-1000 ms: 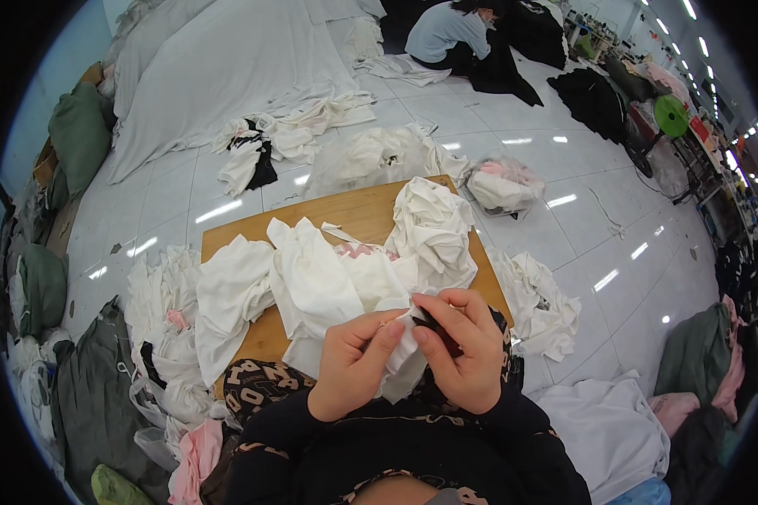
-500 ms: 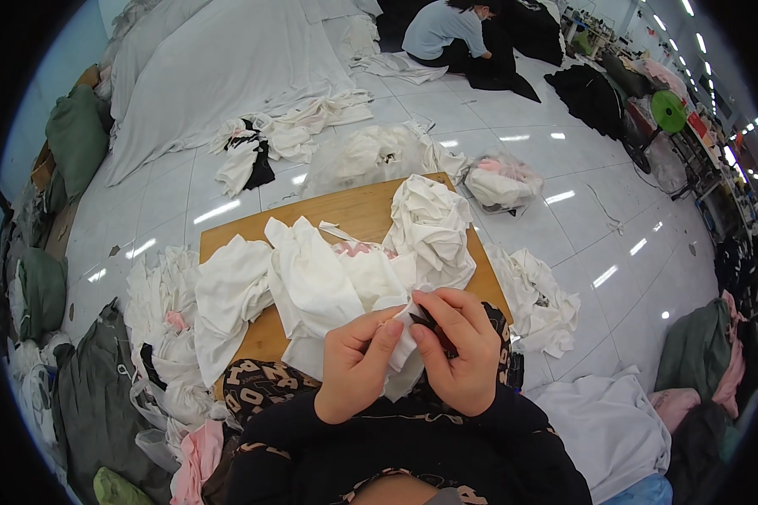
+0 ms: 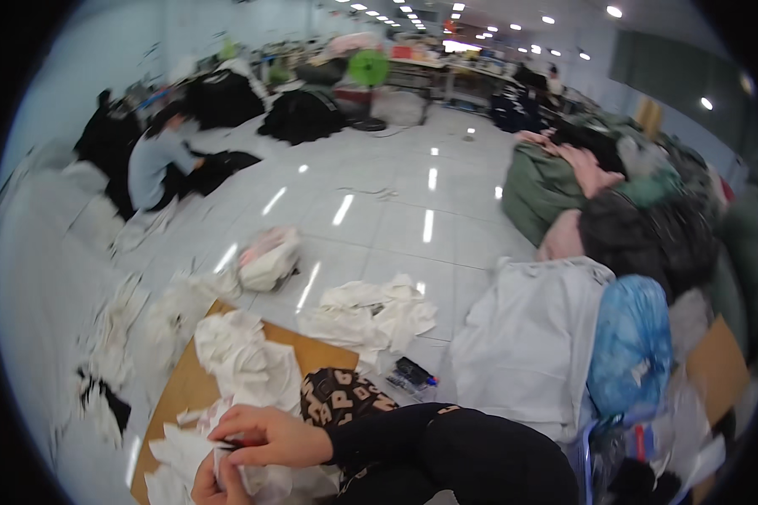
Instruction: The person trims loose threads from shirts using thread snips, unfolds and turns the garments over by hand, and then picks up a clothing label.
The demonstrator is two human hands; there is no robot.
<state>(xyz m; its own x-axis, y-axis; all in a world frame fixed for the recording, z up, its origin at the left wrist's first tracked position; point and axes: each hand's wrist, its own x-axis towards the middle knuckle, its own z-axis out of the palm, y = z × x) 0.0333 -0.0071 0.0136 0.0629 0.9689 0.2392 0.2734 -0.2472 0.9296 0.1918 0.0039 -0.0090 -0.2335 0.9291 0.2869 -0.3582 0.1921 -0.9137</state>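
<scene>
Low in the view, my left hand pinches an edge of white cloth, partly cut off by the lower rim. My right hand meets it from the right, its fingers curled over a small dark tool that is mostly hidden, so its kind cannot be made out. Under and beside both hands, more white cloth pieces lie on a wooden board. A crumpled white heap rests on the board's far part. Patterned brown-and-black fabric covers my leg beside the board.
White cloth and a bagged bundle lie on the tiled floor. To the right are grey fabric, a blue plastic bag and stuffed sacks. A person sits far left; a green fan stands behind.
The view has swung to the right and up, so the board and my hands now appear at lower left. Both hands stay together at the white cloth, the dark tool still in my right.
</scene>
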